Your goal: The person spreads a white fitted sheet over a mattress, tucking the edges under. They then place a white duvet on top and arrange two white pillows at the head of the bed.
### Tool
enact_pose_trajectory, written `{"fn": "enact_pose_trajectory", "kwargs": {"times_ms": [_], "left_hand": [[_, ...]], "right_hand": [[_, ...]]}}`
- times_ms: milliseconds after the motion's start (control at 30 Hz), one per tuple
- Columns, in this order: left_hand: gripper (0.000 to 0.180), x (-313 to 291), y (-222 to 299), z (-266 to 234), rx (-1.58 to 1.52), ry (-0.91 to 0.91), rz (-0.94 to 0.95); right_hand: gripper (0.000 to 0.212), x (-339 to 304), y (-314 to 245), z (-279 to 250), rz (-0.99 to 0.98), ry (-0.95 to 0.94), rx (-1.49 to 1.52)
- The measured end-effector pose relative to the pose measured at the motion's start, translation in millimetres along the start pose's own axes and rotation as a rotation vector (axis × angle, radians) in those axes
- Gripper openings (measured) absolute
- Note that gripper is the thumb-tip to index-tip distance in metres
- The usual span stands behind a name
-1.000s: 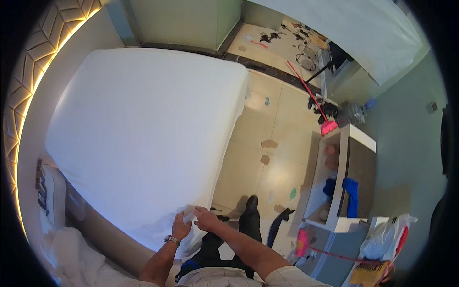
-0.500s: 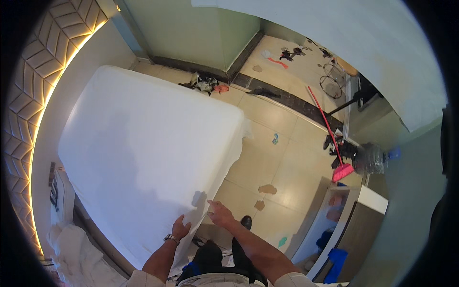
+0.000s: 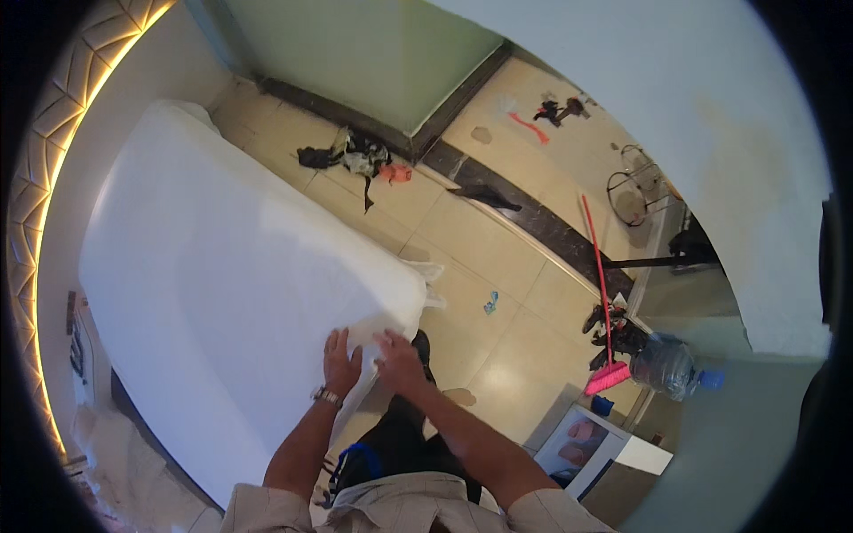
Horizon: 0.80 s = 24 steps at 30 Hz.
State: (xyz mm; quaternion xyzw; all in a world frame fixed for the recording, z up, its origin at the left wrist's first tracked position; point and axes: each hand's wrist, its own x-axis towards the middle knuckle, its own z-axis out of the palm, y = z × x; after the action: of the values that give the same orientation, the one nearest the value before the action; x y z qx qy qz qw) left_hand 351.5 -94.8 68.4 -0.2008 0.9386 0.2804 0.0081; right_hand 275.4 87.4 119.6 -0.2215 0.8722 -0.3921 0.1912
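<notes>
A white sheet (image 3: 222,258) covers the mattress of the bed on the left, smooth on top and loose at the far right corner. At the bed's near right edge, my left hand (image 3: 341,362) is at the sheet with its fingers apart, a metal-banded watch (image 3: 327,395) on its wrist. My right hand (image 3: 399,362) is beside it at the same edge, its fingers pointing toward the sheet and apart. Neither hand visibly holds anything; whether the fingertips press on the cloth I cannot tell.
A pink broom (image 3: 608,377) leans near a large clear water bottle (image 3: 665,366) at the right. Dark clothes and bags (image 3: 360,158) lie on the tiled floor past the bed. An open-fronted cabinet (image 3: 582,444) stands to my lower right; crumpled white cloth (image 3: 133,471) lies lower left.
The view has shifted as I moved forward along the bed's right side. Both hands have gone farther along the sheet's edge, and my right hand's fingers look more stretched.
</notes>
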Motion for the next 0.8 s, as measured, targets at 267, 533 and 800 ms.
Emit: {"fn": "enact_pose_trajectory", "kwargs": {"times_ms": [267, 533, 800], "left_hand": [[0.061, 150.9, 89.7, 30.4, 0.136, 0.015, -0.088], [0.070, 202.0, 106.2, 60.7, 0.076, 0.091, -0.566], [0.066, 212.2, 107.2, 60.3, -0.053, 0.146, -0.583]], "right_hand": [[0.072, 153.6, 62.4, -67.2, -0.007, -0.071, -0.108], [0.075, 230.0, 104.1, -71.5, -0.009, -0.409, -0.003], [0.080, 278.4, 183.9, -32.5, 0.458, -0.592, 0.221]]}}
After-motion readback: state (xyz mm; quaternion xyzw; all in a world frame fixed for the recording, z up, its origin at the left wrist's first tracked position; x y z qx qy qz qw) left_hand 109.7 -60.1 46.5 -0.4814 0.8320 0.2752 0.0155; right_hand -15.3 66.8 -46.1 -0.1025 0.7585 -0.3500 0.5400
